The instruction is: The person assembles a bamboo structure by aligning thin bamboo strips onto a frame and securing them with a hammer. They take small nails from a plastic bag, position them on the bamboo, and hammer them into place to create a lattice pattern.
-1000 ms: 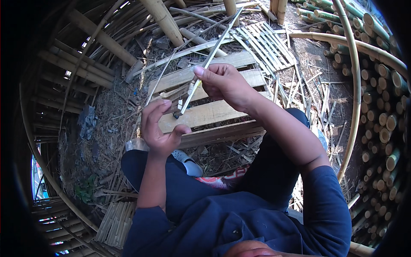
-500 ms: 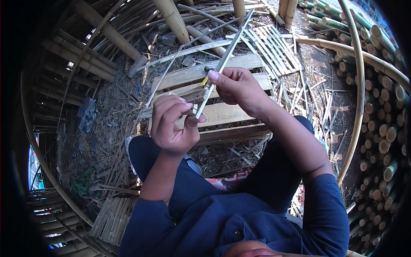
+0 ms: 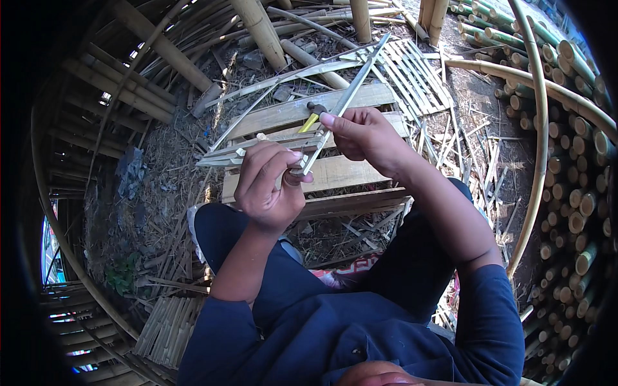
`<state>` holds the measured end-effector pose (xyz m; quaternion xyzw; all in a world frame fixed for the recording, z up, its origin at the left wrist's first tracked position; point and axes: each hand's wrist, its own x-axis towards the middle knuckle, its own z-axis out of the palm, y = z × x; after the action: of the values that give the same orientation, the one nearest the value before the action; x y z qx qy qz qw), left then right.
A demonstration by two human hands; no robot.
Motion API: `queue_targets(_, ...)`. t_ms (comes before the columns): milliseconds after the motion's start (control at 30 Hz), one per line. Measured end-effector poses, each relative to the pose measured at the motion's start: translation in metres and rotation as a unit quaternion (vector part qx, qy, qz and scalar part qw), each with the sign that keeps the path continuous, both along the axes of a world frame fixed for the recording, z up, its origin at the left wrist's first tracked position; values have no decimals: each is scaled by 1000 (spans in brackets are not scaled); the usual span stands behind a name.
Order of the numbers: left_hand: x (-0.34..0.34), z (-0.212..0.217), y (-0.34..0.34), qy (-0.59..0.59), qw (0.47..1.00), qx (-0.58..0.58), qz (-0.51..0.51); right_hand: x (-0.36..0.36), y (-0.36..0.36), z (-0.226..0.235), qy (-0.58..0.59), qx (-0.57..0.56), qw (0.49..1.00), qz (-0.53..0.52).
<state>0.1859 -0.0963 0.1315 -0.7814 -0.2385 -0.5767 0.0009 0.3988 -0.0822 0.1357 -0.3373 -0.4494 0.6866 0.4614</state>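
A long split bamboo strip [image 3: 357,80] slants away from me above a low wooden slat table [image 3: 347,168]. My right hand [image 3: 370,143] grips it partway along, thumb on top and fingers curled round. At its near end my left hand [image 3: 270,183] is closed, thumb and fingers pinching the strip beside a short, pale cut end of bamboo. How many pieces sit in that pinch is hard to make out. Just left of my right hand's thumb lies a hammer [image 3: 310,121] with a dark head and yellow handle. More bamboo strips [image 3: 222,156] rest on the table's left side.
A slatted bamboo panel [image 3: 415,74] lies on the ground beyond the table. Cut bamboo poles [image 3: 579,199] are stacked at the right, behind a bent pole [image 3: 541,135]. A bundle of short strips [image 3: 168,329] lies at lower left. Upright bamboo posts [image 3: 257,32] stand at the back.
The long strip and both hands have shifted slightly right, its far end dropping nearer. More of the hammer and of the strips on the table's left side shows.
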Motion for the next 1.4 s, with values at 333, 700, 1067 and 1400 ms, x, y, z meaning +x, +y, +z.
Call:
queue_targets(333, 2, 2, 11, 8, 1000, 8, -27, -2, 9, -8, 29, -12, 999, -5)
queue_targets(700, -7, -4, 17, 95, 990, -101, 0, -11, 9, -12, 9, -5, 1000, -21)
queue_targets(1067, -69, 20, 48, 296, 918, -263, -17, 17, 24, -20, 22, -72, 996, -41)
queue_targets(1400, -186, -50, 93, 407, 774, -472, 117, 52, 36, -27, -149, -5, 989, -12)
